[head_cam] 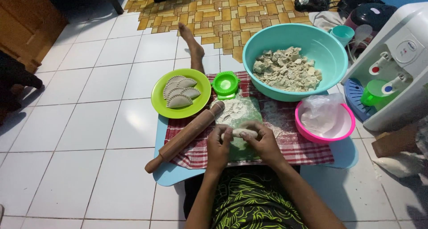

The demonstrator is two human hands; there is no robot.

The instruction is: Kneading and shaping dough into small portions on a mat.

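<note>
Dough piece [239,132]: small pale oblong lump, held between both hands just above the floured green mat [238,113], at 6 o'clock of the layout. Looks soft, light, plastic, likely deforms under any finger pressure and holds the dent. Flour dusting suggests tacky where bare, not slippery. Not fragile in the breaking sense, but probably tears if stretched thin. Best hold: the two ends, fingertip pinch, light force; squeezing the middle would likely flatten it

Left hand [218,149]: fingers curled onto the left end of the dough, gripping it. Right hand [266,144]: fingers curled over the right end, gripping it too. Neither hand flat open

Outward:
- mat lies on a red-checked cloth [294,144], cloth on a low pale-blue bench [171,175] set on the white tiled floor [89,122]
- wooden rolling pin [185,136] at 9 o'clock, diagonal, its upper end touching the mat edge, lower handle overhanging the bench
- green dumpling press [225,84] at 12 o'clock, just beyond the mat, lying open
- green plate [158,100] at 10–11 o'clock with several shaped half-moon dumplings [179,92] overlapping
- teal bowl [267,42] at 1 o'clock holding crumbly pale filling [286,68]
- pink bowl [347,124] at 3 o'clock, clear plastic bag [322,111] inside, contents can't tell
- water dispenser [397,68] at far 2–3 o'clock, well apart
</note>
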